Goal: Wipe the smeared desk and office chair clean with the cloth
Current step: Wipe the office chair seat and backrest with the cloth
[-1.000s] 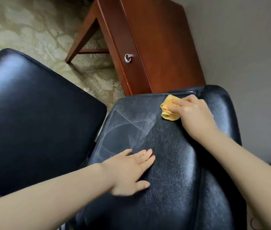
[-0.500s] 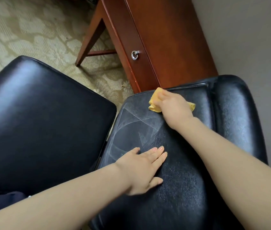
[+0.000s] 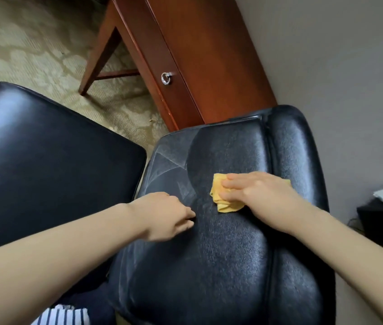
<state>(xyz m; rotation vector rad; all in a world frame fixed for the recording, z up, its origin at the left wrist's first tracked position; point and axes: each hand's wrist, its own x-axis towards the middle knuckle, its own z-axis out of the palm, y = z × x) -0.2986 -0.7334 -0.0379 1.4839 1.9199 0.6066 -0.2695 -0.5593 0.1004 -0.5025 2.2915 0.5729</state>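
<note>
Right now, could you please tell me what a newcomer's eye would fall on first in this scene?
The bright yellow cloth stands out first, pressed under the right hand on the middle of the black office chair. Just left of it, whitish smears streak the leather near the left hand, which rests on the chair. Beyond the chair stands a reddish wooden desk with a metal ring pull.
</note>
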